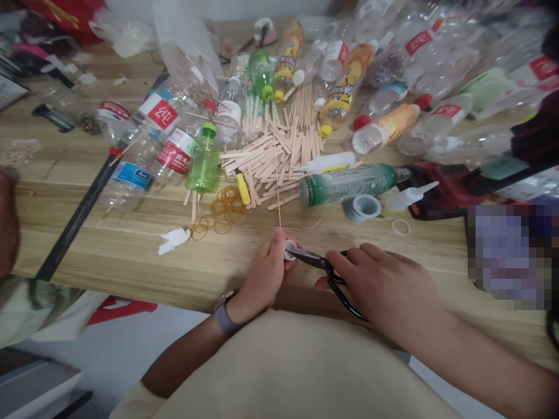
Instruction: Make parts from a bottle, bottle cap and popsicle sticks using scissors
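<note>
My left hand, with a watch at the wrist, closes around a white bottle cap. A thin wooden stick runs up from beside its thumb; I cannot tell whether the fingers grip it. Wrapped round the black handles of a pair of scissors, my right hand points the blades to the left. Their tips reach the cap's open side, and the exact contact is too small to make out. Both hands are close to my body at the table's front edge.
Flat wooden sticks lie heaped ahead, with rubber bands and a yellow-handled tool nearby. Several plastic bottles stand or lie behind. A green bottle, solder-like spool and red-black power tool are right. Another person's arm is left.
</note>
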A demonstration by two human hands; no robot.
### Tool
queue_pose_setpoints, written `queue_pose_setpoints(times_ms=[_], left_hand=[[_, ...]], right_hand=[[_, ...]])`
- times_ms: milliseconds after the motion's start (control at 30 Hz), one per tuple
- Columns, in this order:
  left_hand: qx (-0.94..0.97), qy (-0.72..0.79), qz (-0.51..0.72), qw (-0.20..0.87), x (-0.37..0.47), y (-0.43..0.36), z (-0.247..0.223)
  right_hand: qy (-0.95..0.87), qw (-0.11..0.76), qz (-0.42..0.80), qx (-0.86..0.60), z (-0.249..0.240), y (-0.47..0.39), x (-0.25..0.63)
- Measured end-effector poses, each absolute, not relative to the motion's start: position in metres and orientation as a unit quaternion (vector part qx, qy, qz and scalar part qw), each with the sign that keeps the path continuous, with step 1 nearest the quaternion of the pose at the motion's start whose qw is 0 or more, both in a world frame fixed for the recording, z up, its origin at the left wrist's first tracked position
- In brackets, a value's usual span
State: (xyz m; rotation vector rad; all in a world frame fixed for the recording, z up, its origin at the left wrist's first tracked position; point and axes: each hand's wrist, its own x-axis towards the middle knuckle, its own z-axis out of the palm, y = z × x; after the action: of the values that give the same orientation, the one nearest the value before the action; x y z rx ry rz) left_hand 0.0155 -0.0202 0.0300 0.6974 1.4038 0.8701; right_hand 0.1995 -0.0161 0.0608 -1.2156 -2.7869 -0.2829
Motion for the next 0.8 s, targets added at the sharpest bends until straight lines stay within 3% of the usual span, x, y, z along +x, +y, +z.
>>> queue_pose_setpoints(times_ms=[300,533,800], left_hand=[[0.248,0.594,0.392,0.658,0.017,-0.020,0.031],[0.229,0.603,0.399,0.651,0.018,-0.020,0.031],[0.266,0.587,0.404,0.649,0.017,-0.021,0.035]], right_hand=[[-0.905,0.096,-0.075,-0.408,0.060,-0.021,0.199],[-0.896,0.033,-0.107,-0.429,0.068,-0.020,0.206],[-0.902,0.028,-0.096,-0.420,0.070,-0.016,0.199]])
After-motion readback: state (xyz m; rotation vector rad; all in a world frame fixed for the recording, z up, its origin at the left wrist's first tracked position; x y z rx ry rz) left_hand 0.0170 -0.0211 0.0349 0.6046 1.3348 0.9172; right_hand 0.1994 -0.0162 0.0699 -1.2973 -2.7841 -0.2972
